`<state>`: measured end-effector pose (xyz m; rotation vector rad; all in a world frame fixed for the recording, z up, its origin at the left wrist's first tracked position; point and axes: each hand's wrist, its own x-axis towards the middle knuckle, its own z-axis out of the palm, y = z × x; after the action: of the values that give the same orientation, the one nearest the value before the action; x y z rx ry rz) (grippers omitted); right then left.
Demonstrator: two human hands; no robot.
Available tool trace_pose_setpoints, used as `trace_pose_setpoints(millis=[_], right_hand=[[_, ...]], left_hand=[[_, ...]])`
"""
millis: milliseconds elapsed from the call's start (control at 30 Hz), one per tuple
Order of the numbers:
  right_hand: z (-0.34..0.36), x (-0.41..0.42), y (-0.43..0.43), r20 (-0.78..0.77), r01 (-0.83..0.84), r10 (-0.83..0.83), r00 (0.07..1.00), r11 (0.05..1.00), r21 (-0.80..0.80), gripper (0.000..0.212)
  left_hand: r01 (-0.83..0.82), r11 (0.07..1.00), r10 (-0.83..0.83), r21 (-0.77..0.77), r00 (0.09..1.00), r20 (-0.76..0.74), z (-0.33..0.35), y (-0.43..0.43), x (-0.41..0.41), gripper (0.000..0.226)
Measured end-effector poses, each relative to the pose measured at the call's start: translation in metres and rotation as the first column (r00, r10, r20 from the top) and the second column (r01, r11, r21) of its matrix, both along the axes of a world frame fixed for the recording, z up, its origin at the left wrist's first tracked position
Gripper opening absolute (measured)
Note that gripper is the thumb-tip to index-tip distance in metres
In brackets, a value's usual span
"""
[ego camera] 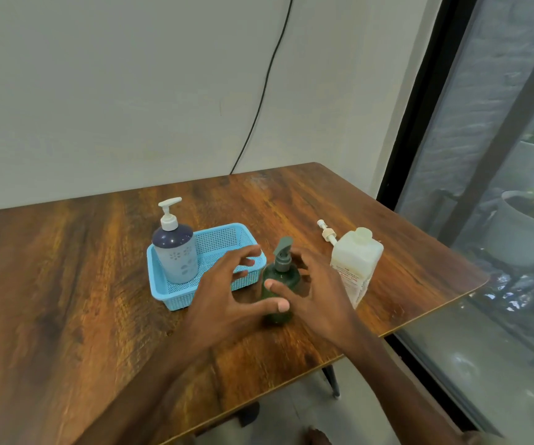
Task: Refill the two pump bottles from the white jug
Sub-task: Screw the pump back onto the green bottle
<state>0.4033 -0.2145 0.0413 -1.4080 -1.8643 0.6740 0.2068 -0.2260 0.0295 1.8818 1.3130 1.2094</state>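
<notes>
Early stage: left hand [227,292] and right hand [322,295], grip spread, flank the green pump bottle [281,279], pump on; white jug [354,266] untouched at right.

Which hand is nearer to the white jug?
Right. The right hand is just beside the white jug, between it and the green pump bottle. The left hand is farther away, on that bottle's other side, by the blue basket.
</notes>
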Motion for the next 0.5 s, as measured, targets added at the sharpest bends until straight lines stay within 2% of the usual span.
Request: trace_pose_setpoints(millis=[100,200,300,367,500], right_hand=[[-0.01,-0.002,0.001,-0.024,-0.029,0.027,0.999,0.998,-0.055,0.069],[-0.016,-0.003,0.004,-0.072,-0.042,0.038,0.997,0.998,-0.051,0.064],[-0.019,-0.001,0.009,-0.055,-0.037,0.034,0.998,0.997,-0.061,0.056],[-0.019,0.002,0.011,-0.045,-0.03,0.027,0.999,0.997,-0.075,0.06],[-0.013,0.006,0.012,-0.051,-0.088,0.086,0.995,0.995,-0.05,0.062]], left_hand=[[-0.052,0.998,0.051,0.018,0.997,0.06,0.014,0.006,0.005,0.079],[-0.063,0.997,0.061,0.036,0.997,0.04,0.021,0.015,0.021,0.063],[-0.089,0.995,0.089,0.051,0.996,0.007,0.023,0.022,0.033,0.045],[-0.092,0.995,0.092,0.044,0.996,0.012,0.023,0.026,0.036,0.034],[-0.063,0.998,0.063,0.002,0.998,-0.001,0.025,0.029,0.031,0.028]])
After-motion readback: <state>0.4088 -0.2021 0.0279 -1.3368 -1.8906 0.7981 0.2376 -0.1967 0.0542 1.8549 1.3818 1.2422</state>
